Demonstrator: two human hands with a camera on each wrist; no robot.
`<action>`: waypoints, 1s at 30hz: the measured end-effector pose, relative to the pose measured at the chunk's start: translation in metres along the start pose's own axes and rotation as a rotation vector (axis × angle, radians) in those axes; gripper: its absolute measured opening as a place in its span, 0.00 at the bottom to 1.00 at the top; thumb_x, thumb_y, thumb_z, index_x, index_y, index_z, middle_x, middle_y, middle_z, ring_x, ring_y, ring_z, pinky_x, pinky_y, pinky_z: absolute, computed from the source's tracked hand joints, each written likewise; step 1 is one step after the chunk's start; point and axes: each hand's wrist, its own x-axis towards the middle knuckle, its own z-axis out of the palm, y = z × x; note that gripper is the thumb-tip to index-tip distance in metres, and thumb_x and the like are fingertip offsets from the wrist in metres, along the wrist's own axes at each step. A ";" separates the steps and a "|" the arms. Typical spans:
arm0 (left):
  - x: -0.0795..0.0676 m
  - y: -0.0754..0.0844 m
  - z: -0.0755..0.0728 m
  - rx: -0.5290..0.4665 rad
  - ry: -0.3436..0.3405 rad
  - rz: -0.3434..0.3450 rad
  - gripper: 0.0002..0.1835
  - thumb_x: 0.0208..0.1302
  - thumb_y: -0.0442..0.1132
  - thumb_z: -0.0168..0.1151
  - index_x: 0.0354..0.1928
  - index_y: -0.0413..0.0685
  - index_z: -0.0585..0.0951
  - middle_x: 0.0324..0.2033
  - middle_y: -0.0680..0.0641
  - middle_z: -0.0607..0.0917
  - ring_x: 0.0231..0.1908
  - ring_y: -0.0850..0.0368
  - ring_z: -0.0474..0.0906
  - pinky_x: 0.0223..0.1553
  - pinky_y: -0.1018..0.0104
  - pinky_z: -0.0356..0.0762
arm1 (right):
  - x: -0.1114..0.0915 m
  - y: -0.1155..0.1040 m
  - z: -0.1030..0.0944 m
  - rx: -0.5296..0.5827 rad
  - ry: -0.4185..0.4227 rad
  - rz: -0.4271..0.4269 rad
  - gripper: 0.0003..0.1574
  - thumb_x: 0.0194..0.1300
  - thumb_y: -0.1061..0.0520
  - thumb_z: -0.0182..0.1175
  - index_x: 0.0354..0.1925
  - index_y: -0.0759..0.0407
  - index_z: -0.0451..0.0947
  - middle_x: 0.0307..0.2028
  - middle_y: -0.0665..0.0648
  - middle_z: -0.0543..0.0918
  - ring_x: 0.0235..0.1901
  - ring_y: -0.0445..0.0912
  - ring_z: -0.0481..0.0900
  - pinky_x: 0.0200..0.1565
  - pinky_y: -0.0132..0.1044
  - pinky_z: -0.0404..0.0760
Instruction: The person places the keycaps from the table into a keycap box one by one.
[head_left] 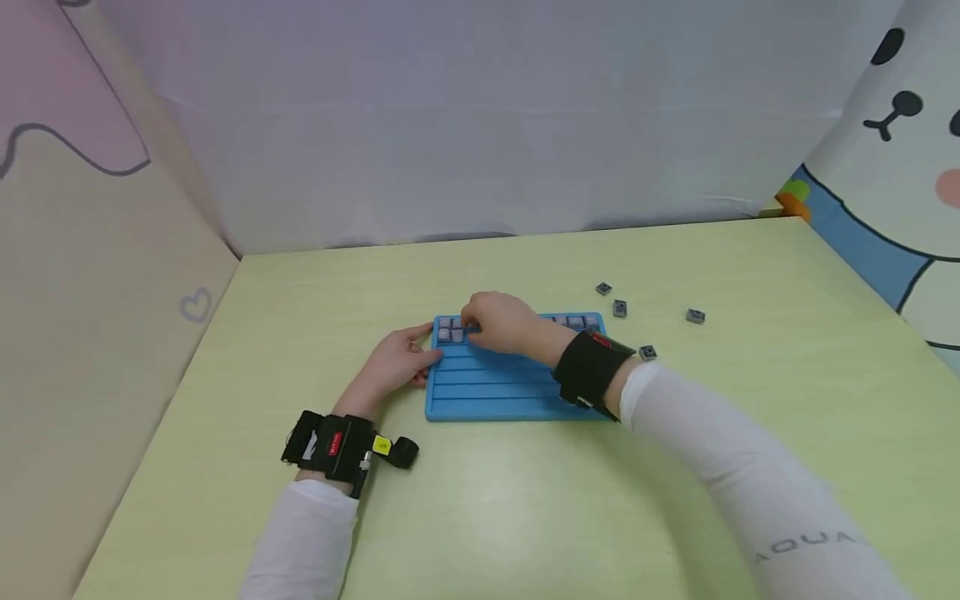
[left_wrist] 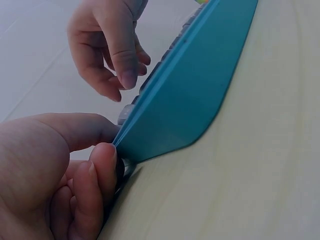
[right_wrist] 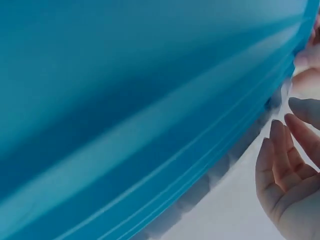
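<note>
A blue ridged rack (head_left: 480, 392) lies on the table, with small greyish-purple square pieces (head_left: 445, 335) set in two rows along its far side. My left hand (head_left: 393, 362) holds the rack's left edge; its fingertips meet the corner in the left wrist view. Bent over the far rows is my right hand (head_left: 501, 323), beside the leftmost pieces. In the right wrist view, a gap shows between the thumb and loosely bent fingers (right_wrist: 280, 150), with nothing held in it. The right hand and forearm hide part of the rows and the rack's right side.
Loose dark-and-grey square pieces lie right of the rack: one far back (head_left: 603, 288), one near the rack's corner (head_left: 619, 308), one further right (head_left: 695, 317) and another by the right wrist strap (head_left: 648, 352). A pale curtain (head_left: 480, 125) hangs behind the table.
</note>
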 end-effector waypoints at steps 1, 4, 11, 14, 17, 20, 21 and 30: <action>0.000 0.000 0.000 -0.002 0.000 -0.001 0.34 0.65 0.41 0.58 0.71 0.46 0.60 0.13 0.53 0.73 0.14 0.63 0.72 0.22 0.71 0.74 | 0.001 -0.002 0.002 -0.023 -0.013 -0.004 0.14 0.65 0.57 0.59 0.48 0.59 0.81 0.44 0.57 0.81 0.43 0.48 0.78 0.49 0.40 0.78; -0.002 0.001 0.001 -0.002 0.000 0.002 0.34 0.65 0.41 0.58 0.71 0.46 0.60 0.13 0.53 0.73 0.14 0.63 0.72 0.23 0.71 0.75 | 0.003 -0.007 0.006 -0.070 -0.019 -0.016 0.16 0.65 0.56 0.60 0.50 0.58 0.81 0.43 0.57 0.80 0.43 0.47 0.79 0.47 0.40 0.78; -0.003 0.004 0.000 0.002 0.000 0.000 0.34 0.65 0.41 0.58 0.71 0.46 0.60 0.13 0.53 0.73 0.14 0.62 0.73 0.22 0.71 0.74 | 0.006 -0.012 0.009 -0.124 0.008 -0.001 0.15 0.64 0.57 0.60 0.49 0.58 0.82 0.43 0.57 0.81 0.43 0.48 0.81 0.45 0.40 0.80; -0.003 0.004 0.000 0.006 0.001 -0.004 0.34 0.65 0.41 0.58 0.71 0.47 0.60 0.13 0.53 0.73 0.14 0.63 0.72 0.22 0.71 0.74 | 0.007 -0.013 0.010 -0.127 0.010 0.006 0.15 0.65 0.57 0.60 0.49 0.58 0.82 0.44 0.58 0.81 0.43 0.48 0.81 0.45 0.40 0.80; -0.003 0.004 0.000 0.009 0.002 0.000 0.34 0.66 0.41 0.58 0.71 0.46 0.60 0.13 0.53 0.73 0.14 0.63 0.72 0.22 0.71 0.74 | 0.008 -0.013 0.010 -0.131 0.008 0.010 0.15 0.65 0.57 0.59 0.50 0.59 0.81 0.44 0.58 0.81 0.43 0.49 0.81 0.46 0.40 0.80; -0.004 0.003 0.000 0.012 0.002 0.001 0.34 0.66 0.41 0.58 0.71 0.45 0.60 0.13 0.53 0.73 0.14 0.63 0.72 0.22 0.71 0.74 | 0.008 -0.013 0.011 -0.132 0.005 0.014 0.16 0.66 0.57 0.58 0.50 0.59 0.81 0.44 0.58 0.81 0.42 0.49 0.81 0.46 0.41 0.80; -0.004 0.003 0.000 0.012 0.002 0.000 0.34 0.66 0.41 0.58 0.71 0.45 0.60 0.13 0.53 0.73 0.14 0.63 0.72 0.22 0.71 0.74 | 0.007 -0.013 0.011 -0.134 0.005 0.014 0.16 0.66 0.57 0.58 0.50 0.59 0.81 0.44 0.58 0.81 0.42 0.49 0.81 0.46 0.41 0.80; -0.005 0.005 0.000 0.004 0.003 -0.005 0.34 0.66 0.40 0.58 0.71 0.45 0.60 0.13 0.53 0.73 0.14 0.63 0.72 0.21 0.71 0.74 | 0.006 -0.013 0.013 -0.146 0.020 0.004 0.15 0.66 0.56 0.57 0.49 0.58 0.82 0.41 0.58 0.80 0.37 0.48 0.80 0.42 0.40 0.80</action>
